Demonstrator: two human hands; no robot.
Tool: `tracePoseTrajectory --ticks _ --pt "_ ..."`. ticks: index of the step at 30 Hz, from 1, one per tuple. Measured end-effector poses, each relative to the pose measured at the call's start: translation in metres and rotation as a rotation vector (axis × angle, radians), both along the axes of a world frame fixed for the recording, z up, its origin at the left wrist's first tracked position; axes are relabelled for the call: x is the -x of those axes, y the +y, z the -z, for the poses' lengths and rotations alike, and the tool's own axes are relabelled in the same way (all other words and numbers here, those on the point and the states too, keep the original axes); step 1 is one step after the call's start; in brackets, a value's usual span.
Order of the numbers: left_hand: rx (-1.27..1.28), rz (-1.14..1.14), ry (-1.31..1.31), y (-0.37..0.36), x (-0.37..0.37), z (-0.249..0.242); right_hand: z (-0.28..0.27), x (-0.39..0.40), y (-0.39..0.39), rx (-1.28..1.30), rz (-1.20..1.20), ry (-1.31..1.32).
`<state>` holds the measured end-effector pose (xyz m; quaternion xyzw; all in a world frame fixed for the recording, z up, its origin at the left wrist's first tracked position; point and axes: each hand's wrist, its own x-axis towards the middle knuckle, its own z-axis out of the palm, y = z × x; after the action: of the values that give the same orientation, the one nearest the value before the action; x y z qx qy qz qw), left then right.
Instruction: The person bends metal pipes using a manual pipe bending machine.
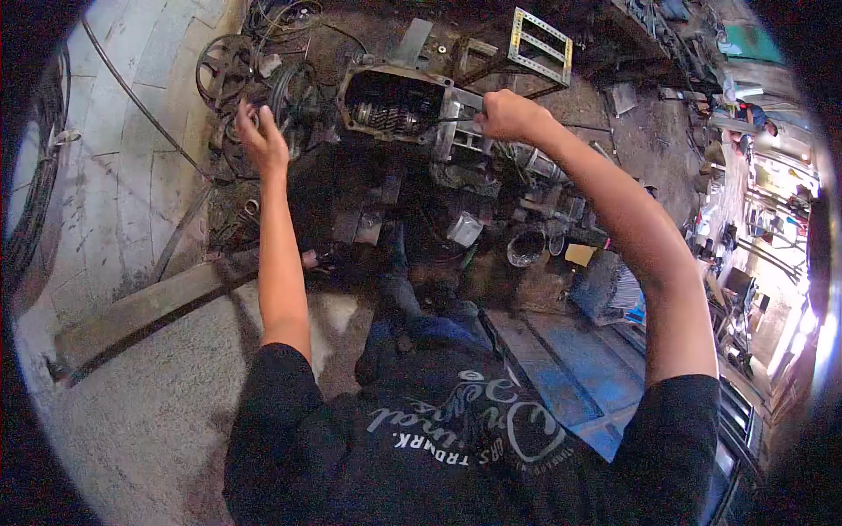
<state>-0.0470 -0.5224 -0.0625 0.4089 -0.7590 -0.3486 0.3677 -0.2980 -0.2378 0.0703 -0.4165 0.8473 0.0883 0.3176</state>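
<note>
My right hand [516, 117] is closed in a fist around a thin dark rod [454, 119], which reaches left toward the open gearbox housing [346, 110]. Inside the housing, toothed gears [390, 119] lie on a shaft. A light metal casing [462, 140] adjoins its right side, just below my fist. To the left of the gearbox, my left hand [263, 140] is raised with thumb and fingers apart. Behind those fingertips are dark round parts [285, 101] and looped cables, partly hidden by the hand.
A metal frame [541, 48] stands behind my right hand. Nearer me are a round bowl [526, 248], a clear plastic bag [465, 229] and a yellowish piece [580, 254]. A long beam [167, 307] lies at left. Another person [756, 118] is far right.
</note>
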Motion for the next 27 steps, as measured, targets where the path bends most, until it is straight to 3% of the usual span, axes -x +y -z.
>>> tracePoseTrajectory --ticks 3,4,7,9,11,15,17,19,21,23,25,26,27 --pt "0.228 0.245 -0.283 0.007 0.014 0.008 -0.001 -0.003 0.005 0.056 -0.006 0.024" --pt "0.42 0.259 -0.463 0.009 0.012 0.01 -0.007 -0.012 0.003 0.017 0.013 0.053" --pt "0.505 0.274 -0.41 0.009 0.011 0.015 -0.022 -0.042 0.014 -0.008 0.103 0.107" --pt "0.413 0.318 -0.317 0.009 0.007 0.004 -0.011 -0.058 0.045 0.114 0.172 0.12" --pt "0.584 0.282 -0.364 0.017 -0.003 -0.012 0.027 -0.076 0.098 0.444 0.393 0.005" --pt "0.572 0.272 -0.224 0.087 -0.028 -0.042 0.025 -0.137 0.226 0.589 0.712 -0.174" --pt "0.567 0.267 -0.253 0.128 -0.045 -0.031 0.054 -0.171 0.309 0.652 0.853 -0.2" --pt "0.57 0.3 -0.279 0.161 -0.066 0.001 0.051 -0.211 0.376 0.729 1.101 -0.136" --pt "0.035 0.299 -0.343 0.212 -0.079 0.005 0.074 -0.243 0.446 0.806 1.17 0.1" --pt "0.019 0.387 -0.396 0.228 -0.103 0.058 0.093 -0.262 0.506 0.729 1.33 0.202" --pt "-0.078 0.336 -0.508 0.289 -0.099 0.036 0.124 -0.266 0.555 0.651 1.387 0.243" --pt "0.102 0.33 -0.484 0.311 -0.101 0.043 0.139 -0.264 0.58 0.562 1.435 0.29" --pt "0.11 0.316 -0.494 0.333 -0.104 0.05 0.146 -0.253 0.593 0.568 1.428 0.271"
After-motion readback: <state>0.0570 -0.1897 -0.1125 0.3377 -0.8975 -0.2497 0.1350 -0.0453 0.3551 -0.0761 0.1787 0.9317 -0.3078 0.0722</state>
